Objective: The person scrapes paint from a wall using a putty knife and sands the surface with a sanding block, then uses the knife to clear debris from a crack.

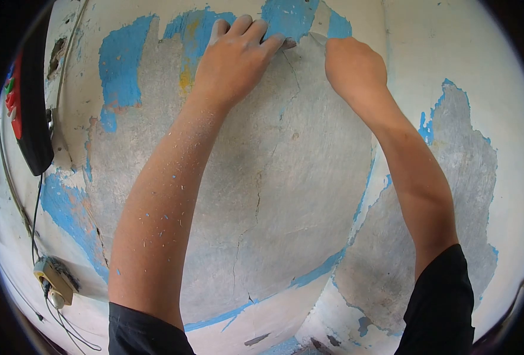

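Note:
My left hand (pixel 235 62) is raised against the upper wall, dusty fingers bent and somewhat apart on the blue paint. No held object is visible in it; a small dark patch shows at its thumb tip. My right hand (pixel 356 66) is closed around a scraper, whose handle is hidden in the fist. The thin grey scraper blade (pixel 317 39) points up and left, at the border between bare grey plaster (pixel 309 171) and remaining blue paint (pixel 288 18). Paint flakes and dust speckle my left forearm.
A black holder with red and green items (pixel 34 112) hangs at left. Below it, a socket box (pixel 53 281) has a plug and loose cables. The wall corner runs down on the right, with another stripped grey patch (pixel 451 171) beyond it. Cracks cross the plaster.

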A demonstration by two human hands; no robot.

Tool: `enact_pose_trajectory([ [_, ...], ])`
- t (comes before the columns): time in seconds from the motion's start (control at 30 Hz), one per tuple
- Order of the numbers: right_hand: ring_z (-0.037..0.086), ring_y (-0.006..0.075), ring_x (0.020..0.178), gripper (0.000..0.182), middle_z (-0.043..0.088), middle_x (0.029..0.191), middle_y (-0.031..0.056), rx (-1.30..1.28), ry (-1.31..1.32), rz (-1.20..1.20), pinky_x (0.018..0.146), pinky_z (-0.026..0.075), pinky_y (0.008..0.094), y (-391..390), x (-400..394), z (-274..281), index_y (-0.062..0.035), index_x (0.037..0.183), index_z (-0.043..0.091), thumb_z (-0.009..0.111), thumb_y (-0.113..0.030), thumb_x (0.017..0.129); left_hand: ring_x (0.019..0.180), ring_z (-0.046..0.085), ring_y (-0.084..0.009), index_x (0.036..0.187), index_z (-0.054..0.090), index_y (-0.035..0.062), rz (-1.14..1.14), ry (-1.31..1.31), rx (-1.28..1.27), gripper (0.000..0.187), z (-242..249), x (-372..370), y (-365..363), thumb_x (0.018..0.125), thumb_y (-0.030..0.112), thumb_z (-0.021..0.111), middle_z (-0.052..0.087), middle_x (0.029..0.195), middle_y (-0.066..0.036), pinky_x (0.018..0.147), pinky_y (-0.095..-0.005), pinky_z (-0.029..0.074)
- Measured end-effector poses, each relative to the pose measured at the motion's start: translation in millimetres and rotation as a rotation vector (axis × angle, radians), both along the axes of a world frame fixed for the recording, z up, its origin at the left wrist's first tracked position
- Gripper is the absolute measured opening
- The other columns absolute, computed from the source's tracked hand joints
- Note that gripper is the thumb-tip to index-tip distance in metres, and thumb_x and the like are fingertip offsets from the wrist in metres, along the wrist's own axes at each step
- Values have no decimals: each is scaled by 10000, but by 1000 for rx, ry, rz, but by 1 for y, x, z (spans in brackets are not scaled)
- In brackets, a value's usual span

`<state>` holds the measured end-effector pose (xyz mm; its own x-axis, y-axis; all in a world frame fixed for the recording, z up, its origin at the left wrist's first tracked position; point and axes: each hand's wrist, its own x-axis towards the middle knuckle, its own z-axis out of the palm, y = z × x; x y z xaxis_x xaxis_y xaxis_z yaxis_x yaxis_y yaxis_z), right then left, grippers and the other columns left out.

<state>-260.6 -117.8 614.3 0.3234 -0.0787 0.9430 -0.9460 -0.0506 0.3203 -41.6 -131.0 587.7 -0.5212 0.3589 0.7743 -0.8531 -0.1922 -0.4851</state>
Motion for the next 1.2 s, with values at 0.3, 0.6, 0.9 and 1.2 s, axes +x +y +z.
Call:
enact_pose_trajectory([
  [0.3,741,408,885,192,748,950,230,52,-44,36,748,598,516,-4,0,-5,9,936,748,564,-34,897,1092,610,-239,1222,728,226,22,2,10,316,0,0,3,909,181,742,665,1068,-26,947,-431,471],
  [0.6,737,405,901,202,745,965,223,2,-40,28,766,600,508,-10,1,4,6,957,747,555,-29,907,1097,604,-235,1236,721,233,33,3,3,333,0,2,0,906,198,749,665,1083,-22,953,-422,462],
  [0.9,740,393,918,211,744,993,214,-16,-17,0,762,601,508,-9,2,7,-6,975,744,545,-59,927,1072,609,-239,1197,735,222,0,-13,-5,292,0,-1,-1,907,194,747,662,1054,-34,930,-419,464],
  [1.2,737,399,923,207,741,962,220,-41,-18,-19,762,598,501,-13,-1,13,-10,960,743,547,-63,920,1081,607,-234,1206,741,215,-3,-12,-11,295,-1,-1,0,915,173,725,664,1046,-31,924,-419,471],
])
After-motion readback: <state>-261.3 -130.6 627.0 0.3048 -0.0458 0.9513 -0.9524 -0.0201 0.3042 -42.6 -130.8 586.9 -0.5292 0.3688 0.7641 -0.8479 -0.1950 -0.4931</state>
